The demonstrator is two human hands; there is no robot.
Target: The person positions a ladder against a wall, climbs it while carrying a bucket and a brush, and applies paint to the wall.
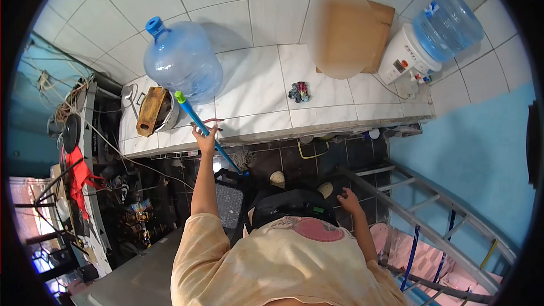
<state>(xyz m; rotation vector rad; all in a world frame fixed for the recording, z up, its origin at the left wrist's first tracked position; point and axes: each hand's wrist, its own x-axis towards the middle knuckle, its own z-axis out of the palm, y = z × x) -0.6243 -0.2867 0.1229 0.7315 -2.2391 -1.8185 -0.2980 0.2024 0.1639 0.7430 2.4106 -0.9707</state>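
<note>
My left hand (205, 137) is closed round the blue handle of a mop (195, 118) at the counter's front edge. The handle has a green tip and slants down to the floor, where pale mop strings (243, 160) lie by its lower end. Just behind that hand, a thin red-handled tool (213, 120) lies on the counter, partly hidden. My right hand (348, 200) hangs at my right side with its fingers loosely apart, holding nothing, near a metal ladder (411, 192).
On the tiled counter (255, 88) stand a large blue water jug (184, 59), a bucket (170, 114) with a yellow-brown object on it, a crumpled cloth (299, 92), cardboard (382, 28) and a water dispenser (408, 56). A dark grey case (229, 204) is by my legs. Cables hang left.
</note>
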